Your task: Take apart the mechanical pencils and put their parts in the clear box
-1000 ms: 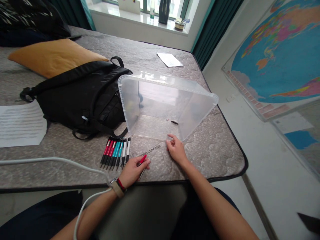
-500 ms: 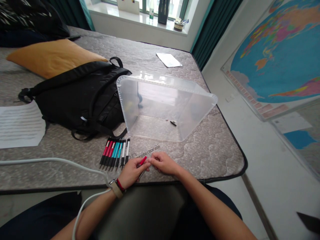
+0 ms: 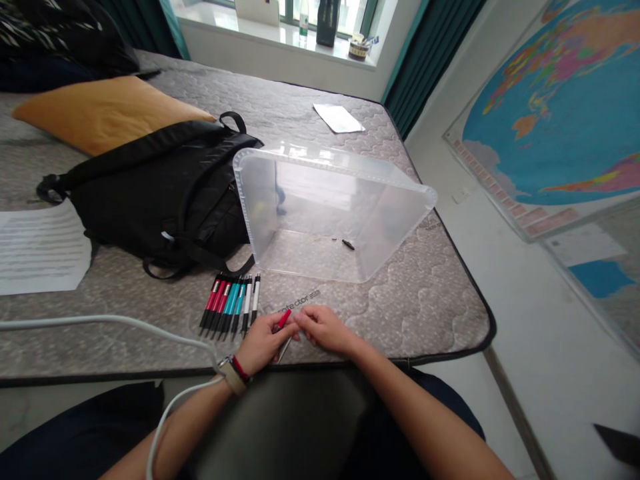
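The left hand (image 3: 261, 343) is closed around a red pen (image 3: 283, 321), whose silver tip shows below the fingers. The right hand (image 3: 326, 330) is half curled, its fingertips (image 3: 301, 321) against the left hand's fingers beside the pen, though whether it grips the pen cannot be told. A row of pens (image 3: 230, 305) lies on the mattress (image 3: 425, 313) just left of the hands, below a clear plastic bin (image 3: 320, 200) with a small black piece (image 3: 348, 245) at its base.

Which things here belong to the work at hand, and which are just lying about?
In use: left hand holding a red pen; right hand beside it; row of pens; clear plastic bin.
Lying about: black bag; mustard cushion; printed sheet; wall map.
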Motion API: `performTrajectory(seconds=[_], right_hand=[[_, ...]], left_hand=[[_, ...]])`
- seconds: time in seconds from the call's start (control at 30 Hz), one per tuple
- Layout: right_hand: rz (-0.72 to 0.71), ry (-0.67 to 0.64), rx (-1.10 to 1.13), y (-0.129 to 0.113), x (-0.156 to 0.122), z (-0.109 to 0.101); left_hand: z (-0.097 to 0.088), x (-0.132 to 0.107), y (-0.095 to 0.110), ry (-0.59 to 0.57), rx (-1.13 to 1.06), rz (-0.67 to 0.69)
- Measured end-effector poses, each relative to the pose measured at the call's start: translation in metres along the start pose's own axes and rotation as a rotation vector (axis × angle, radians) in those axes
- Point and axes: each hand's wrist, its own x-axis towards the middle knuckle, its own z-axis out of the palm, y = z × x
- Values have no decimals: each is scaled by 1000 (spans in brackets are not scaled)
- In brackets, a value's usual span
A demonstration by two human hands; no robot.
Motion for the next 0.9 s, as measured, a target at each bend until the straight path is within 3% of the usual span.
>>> performTrajectory(seconds=[0.1, 0.3, 0.37, 0.5, 0.57, 0.67, 0.8, 0.9], right_hand=[[-12, -45, -74, -4, -2, 2], [30, -109, 54, 0, -1, -7], [36, 20, 155, 2, 2, -16], [52, 561, 492, 7, 9, -37], [105, 646, 553, 10, 12, -40], [161, 455, 392, 11, 11, -29], [43, 83, 42, 5, 2, -4], [-53, 37, -139, -1, -2, 4]], left_hand=[[-1, 0, 1, 0, 19, 32], [-1, -1, 3, 22, -3, 18], [0, 0, 1, 30, -62, -26], [2, 4, -7, 83, -207, -33], [3, 6, -10, 82, -247, -32], [2, 5, -11, 74, -206, -40], [-1, 0, -3, 52, 23, 84], [-2, -3, 1, 22, 177, 166]])
